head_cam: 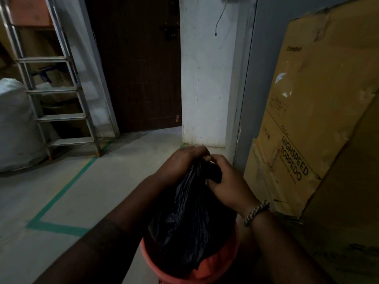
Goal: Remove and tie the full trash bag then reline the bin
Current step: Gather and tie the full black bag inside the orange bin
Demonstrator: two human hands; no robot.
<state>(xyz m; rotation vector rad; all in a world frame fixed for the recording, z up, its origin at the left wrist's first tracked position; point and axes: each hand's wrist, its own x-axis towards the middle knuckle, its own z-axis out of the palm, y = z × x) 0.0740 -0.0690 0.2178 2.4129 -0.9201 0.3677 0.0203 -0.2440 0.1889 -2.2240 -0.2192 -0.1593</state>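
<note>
Pinching trash bag neck with left hand and right hand — seemingly unknotted, sitting in bin, relining undone.

Dim room: ladder, dark door, cardboard.

black trash bag gathered, in orange bin

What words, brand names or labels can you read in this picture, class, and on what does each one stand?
"HIGHSPEED TORPEDO": black print, lower part of the cardboard box on the right.
"Crompton": faint brand name near the top of the box, only just readable.
The small line under "TORPEDO", the printed panel at mid-box and a handwritten scrawl are too small or blurred to read.
The trash bag, bin and ladder show no text.
</note>
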